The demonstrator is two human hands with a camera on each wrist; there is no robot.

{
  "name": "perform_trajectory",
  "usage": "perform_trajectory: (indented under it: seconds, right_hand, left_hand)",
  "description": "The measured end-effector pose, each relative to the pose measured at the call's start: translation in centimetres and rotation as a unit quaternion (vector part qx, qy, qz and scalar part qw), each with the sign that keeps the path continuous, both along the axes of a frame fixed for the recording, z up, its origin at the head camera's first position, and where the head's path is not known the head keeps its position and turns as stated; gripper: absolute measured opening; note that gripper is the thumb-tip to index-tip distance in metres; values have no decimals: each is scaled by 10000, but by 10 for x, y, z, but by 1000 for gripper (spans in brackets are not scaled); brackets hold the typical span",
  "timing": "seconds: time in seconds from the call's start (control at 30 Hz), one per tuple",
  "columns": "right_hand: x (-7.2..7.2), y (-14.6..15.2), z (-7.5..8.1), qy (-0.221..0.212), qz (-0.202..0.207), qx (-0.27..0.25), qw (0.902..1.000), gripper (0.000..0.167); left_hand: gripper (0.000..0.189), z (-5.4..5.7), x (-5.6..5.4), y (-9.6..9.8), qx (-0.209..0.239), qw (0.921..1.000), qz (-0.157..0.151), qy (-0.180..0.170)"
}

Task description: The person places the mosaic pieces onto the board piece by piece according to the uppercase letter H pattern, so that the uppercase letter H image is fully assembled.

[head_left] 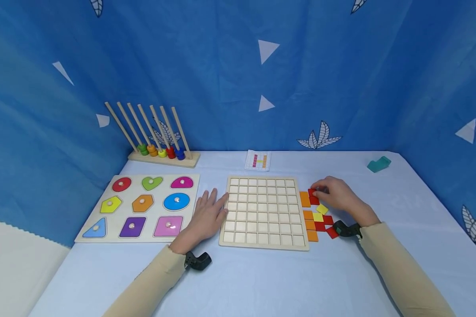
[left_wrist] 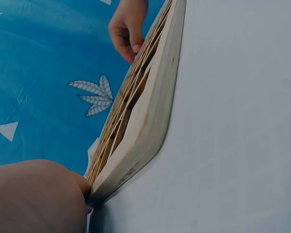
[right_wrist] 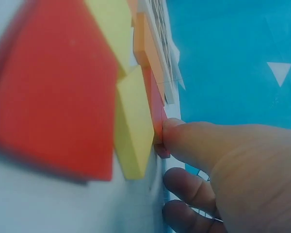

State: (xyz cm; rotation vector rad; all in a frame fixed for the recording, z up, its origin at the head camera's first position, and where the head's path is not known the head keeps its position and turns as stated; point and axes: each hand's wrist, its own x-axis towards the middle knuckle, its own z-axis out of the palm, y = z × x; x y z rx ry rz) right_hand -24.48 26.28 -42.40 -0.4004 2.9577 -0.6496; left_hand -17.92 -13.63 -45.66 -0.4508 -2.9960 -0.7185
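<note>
The left hand lies with fingers spread, its fingertips touching the left edge of a wooden grid board. The board's squares are bare wood. To its right, the right hand pinches a red square tile between thumb and fingers, at the far end of a loose group of tiles. In the right wrist view the thumb presses on the red tile's edge. Around it lie orange tiles, yellow tiles and more red tiles, some touching one another.
A small pattern card lies behind the board. Left stand a knobbed shape puzzle and a peg rack with coloured beads. A green piece sits at the back right. Blue cloth hangs behind the white table.
</note>
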Motion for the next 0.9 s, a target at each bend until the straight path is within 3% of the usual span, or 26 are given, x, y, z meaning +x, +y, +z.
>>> perform_trajectory:
  seconds: [0.23, 0.5, 0.9]
  right_hand:
    - [1, 3, -2, 92, 125, -156, 9998, 33]
    - [0, 2, -3, 59, -78, -185, 9998, 35]
    - [-1, 2, -5, 121, -27, -157, 9998, 37]
  left_hand:
    - [53, 0, 2, 1, 29, 10000, 15, -42]
    - [53, 0, 1, 1, -15, 10000, 41, 10]
    - [52, 1, 2, 2, -19, 10000, 45, -17]
